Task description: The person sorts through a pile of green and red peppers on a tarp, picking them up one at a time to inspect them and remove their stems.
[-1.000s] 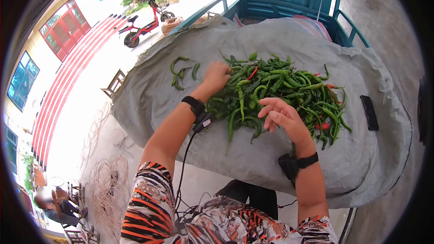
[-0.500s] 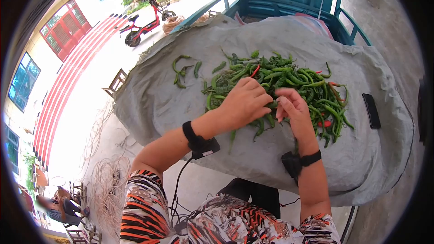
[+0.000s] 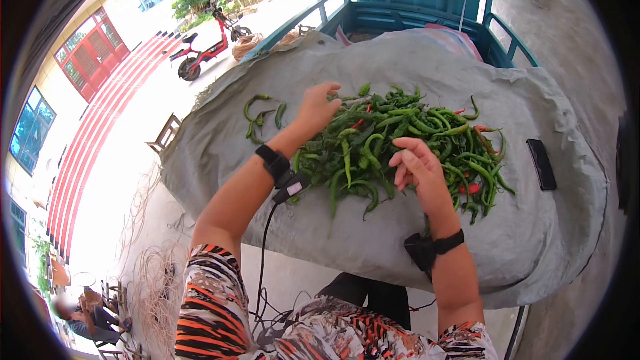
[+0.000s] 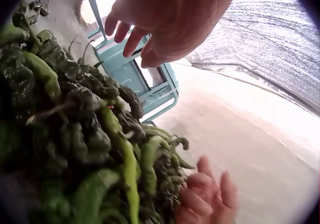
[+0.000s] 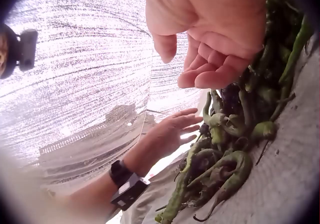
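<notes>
Peppers spread over a tarp, with a cargo bed behind.
The pepper heap (image 3: 400, 120) lies mid-tarp (image 3: 533, 240); a few loose peppers (image 3: 257, 119) sit apart on its left, and a phone (image 3: 541, 164) lies on its right. The cargo bed (image 3: 427, 10) stands behind the tarp, a scooter (image 3: 208, 50) beyond its far left edge, a stool (image 3: 164, 133) near its left edge, steps (image 3: 107, 140) farther left.

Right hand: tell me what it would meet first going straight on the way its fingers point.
Probably the heaped green peppers just past its fingertips in the head view. The right hand seems raised, though; its height is unclear, so it might pass over them.
</notes>
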`<state>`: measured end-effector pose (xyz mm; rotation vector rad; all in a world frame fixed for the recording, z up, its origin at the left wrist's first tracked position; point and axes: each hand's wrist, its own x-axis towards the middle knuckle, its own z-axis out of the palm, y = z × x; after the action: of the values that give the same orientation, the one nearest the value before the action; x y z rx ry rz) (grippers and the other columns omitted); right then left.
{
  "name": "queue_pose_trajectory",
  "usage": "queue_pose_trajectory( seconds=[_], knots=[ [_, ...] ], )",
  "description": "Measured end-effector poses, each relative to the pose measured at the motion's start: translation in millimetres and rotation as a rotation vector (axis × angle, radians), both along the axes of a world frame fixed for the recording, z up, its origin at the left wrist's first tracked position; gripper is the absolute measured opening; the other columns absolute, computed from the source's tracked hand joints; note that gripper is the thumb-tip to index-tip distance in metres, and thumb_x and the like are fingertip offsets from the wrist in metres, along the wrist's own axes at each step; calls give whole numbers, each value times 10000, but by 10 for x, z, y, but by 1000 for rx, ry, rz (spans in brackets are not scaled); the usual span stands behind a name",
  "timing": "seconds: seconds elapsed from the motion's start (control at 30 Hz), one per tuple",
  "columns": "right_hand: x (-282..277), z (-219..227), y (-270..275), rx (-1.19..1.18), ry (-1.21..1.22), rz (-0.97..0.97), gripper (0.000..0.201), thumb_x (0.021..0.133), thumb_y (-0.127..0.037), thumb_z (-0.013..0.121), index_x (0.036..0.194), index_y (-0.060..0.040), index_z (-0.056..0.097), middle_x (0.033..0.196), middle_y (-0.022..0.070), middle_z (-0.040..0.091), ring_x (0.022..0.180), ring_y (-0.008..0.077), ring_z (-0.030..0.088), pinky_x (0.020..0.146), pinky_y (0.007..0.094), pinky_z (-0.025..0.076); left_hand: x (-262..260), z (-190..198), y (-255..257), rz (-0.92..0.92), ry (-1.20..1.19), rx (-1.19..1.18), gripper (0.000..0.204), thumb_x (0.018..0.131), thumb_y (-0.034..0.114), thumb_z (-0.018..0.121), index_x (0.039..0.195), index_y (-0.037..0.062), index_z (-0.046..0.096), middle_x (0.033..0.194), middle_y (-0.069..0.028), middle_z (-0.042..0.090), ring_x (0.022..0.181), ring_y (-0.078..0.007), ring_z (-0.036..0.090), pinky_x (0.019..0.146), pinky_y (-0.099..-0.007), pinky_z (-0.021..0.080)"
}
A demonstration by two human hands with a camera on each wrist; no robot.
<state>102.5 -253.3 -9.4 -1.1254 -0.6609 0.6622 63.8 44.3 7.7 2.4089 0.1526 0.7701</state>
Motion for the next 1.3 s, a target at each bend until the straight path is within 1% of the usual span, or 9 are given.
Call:
queue_pose_trajectory(
  seconds=[0.1, 0.5, 0.6, 0.67, 0.73, 0.8, 1.0, 1.2, 1.3],
  knots=[
    [-8, 1, -3, -4, -12, 67, 313, 968, -241, 569, 1218, -53, 560, 927, 48, 650, 657, 84, 598, 573, 223, 491, 291, -192, 277, 27, 205, -98, 419, 908, 259, 607, 1241, 4, 590, 1152, -209, 643, 1055, -363, 608, 928, -427, 458],
    [-16, 26, -28, -77, -31, 177, 294, 963, -246, 569, 1181, -49, 584, 929, 41, 642, 689, 79, 581, 610, 225, 478, 1040, -742, 780, 23, 598, 333, 549, 939, 476, 452, 1332, 106, 555, 1385, -178, 510, 1283, -353, 461, 1044, -454, 375],
    [-33, 15, -15, -90, -53, 195, 277, 969, -234, 559, 1173, -48, 586, 916, 37, 641, 688, 75, 587, 607, 221, 485, 1063, -710, 689, 66, 656, 358, 536, 906, 451, 503, 1305, 102, 583, 1366, -177, 534, 1249, -358, 499, 1012, -441, 413],
    [-36, 19, -21, -108, -66, 201, 276, 967, -230, 559, 1172, -47, 586, 916, 36, 641, 689, 73, 586, 609, 221, 485, 1357, -1083, 1088, -166, 677, 420, 428, 879, 350, 574, 1182, 52, 629, 1200, -160, 622, 1089, -341, 581, 897, -401, 465],
    [-33, 40, -15, -127, -72, 207, 291, 958, -235, 571, 1178, -45, 583, 932, 38, 641, 695, 73, 577, 618, 225, 479, 1351, -1042, 1080, -206, 711, 293, 376, 852, 312, 620, 1099, 32, 662, 1098, -157, 670, 985, -317, 629, 818, -389, 498],
    [-45, 43, -9, -142, -86, 223, 289, 956, -231, 572, 1176, -44, 582, 930, 35, 642, 697, 72, 578, 621, 225, 481, 968, -449, 568, -53, 757, -26, 379, 823, 337, 642, 1057, 41, 683, 1060, -169, 677, 939, -288, 642, 775, -406, 512],
    [-59, 79, -12, -189, -109, 239, 286, 955, -228, 574, 1172, -42, 582, 929, 30, 646, 702, 70, 583, 627, 223, 484, 586, -84, 279, -138, 576, -259, 208, 806, 224, 673, 898, 41, 636, 848, -23, 616, 743, -117, 566, 643, -297, 468],
    [-69, 83, -11, -207, -144, 245, 284, 956, -231, 568, 1167, -42, 585, 931, 31, 648, 700, 70, 584, 629, 227, 485, 78, 133, 98, -141, 203, -251, 193, 848, 208, 688, 936, 53, 614, 872, -6, 586, 746, -94, 540, 667, -267, 458],
    [-71, 72, -14, -208, -155, 250, 279, 954, -226, 569, 1161, -40, 590, 929, 31, 647, 695, 72, 584, 628, 226, 482, -176, 222, -48, -96, 41, -166, 233, 814, 210, 714, 937, 30, 630, 990, -91, 546, 911, -193, 560, 779, -319, 464]
  ],
)
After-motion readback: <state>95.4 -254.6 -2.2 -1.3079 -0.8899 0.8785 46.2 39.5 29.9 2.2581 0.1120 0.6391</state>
